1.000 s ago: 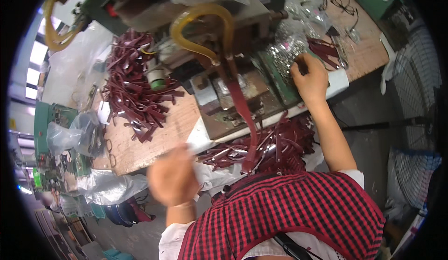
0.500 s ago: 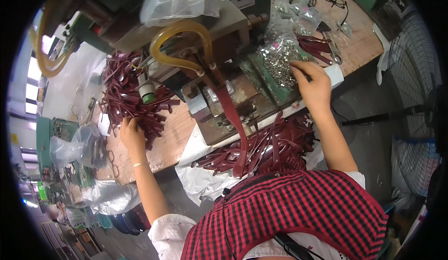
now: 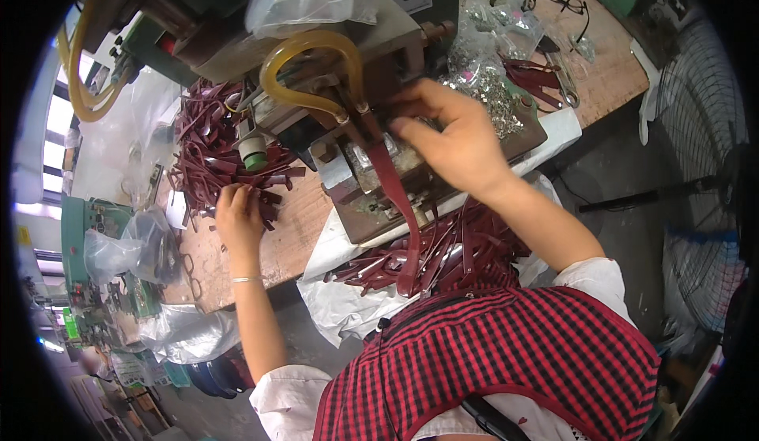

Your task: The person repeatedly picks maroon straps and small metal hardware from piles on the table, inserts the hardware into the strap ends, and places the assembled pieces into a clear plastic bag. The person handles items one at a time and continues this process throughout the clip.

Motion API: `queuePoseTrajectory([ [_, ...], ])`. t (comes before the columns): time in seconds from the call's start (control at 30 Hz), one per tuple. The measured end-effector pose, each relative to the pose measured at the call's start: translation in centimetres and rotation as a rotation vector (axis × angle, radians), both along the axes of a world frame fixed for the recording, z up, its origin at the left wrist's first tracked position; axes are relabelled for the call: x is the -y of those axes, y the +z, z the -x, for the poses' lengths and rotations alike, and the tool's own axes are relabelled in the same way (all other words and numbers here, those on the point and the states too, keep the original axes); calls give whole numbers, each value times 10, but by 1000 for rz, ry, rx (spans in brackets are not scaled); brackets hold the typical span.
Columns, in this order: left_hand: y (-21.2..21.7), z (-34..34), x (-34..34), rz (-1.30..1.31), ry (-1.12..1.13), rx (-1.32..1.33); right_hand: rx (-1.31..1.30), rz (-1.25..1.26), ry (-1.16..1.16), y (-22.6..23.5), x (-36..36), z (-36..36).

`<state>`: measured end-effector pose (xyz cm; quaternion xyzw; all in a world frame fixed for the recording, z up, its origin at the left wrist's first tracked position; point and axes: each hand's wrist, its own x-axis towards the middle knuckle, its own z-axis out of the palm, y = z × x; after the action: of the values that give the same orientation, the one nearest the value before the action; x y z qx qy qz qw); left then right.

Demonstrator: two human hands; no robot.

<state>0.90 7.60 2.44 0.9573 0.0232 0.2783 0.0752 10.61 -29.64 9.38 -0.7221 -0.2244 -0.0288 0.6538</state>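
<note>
My left hand (image 3: 239,213) is at the near edge of a pile of dark red straps (image 3: 207,152) on the left. Its fingers curl closed on a strap end there. At the bench press (image 3: 399,41) in the middle, one dark red strap (image 3: 393,184) lies with its far end under the press head and its near end hanging toward me. My right hand (image 3: 462,140) reaches in from the right, beside that far end. Its thumb and forefinger are drawn together; whatever lies between them is too small to make out. Small silvery metal pieces (image 3: 504,109) are heaped right of the press.
More dark red straps (image 3: 466,239) lie on white sheeting (image 3: 336,302) before me. A yellow hose (image 3: 312,41) loops over the press. Scissors (image 3: 190,275), eyeglasses (image 3: 565,0) and clear bags (image 3: 494,18) lie on the bench. A fan (image 3: 700,180) stands at right.
My right hand has moved left from the metal pieces to the press head. My left hand has shifted slightly right along the strap pile's edge. The strap in the press has hardly moved.
</note>
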Motion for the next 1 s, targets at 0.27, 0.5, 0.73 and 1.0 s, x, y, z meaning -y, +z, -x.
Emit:
queuePoseTrajectory([
  [0.27, 27, 12, 109, 914, -131, 332, -179, -384, 79, 0, -22, 13],
  [0.5, 85, 33, 194, 84, -604, 374, -61, -60, 113, 34, -5, 44],
  [0.73, 74, -6, 206, -11, -732, 487, 392, 834, -529, -47, 66, -26],
  [1.0, 72, -10, 204, -9, -758, 489, 476, 727, -603, -89, 87, -31],
])
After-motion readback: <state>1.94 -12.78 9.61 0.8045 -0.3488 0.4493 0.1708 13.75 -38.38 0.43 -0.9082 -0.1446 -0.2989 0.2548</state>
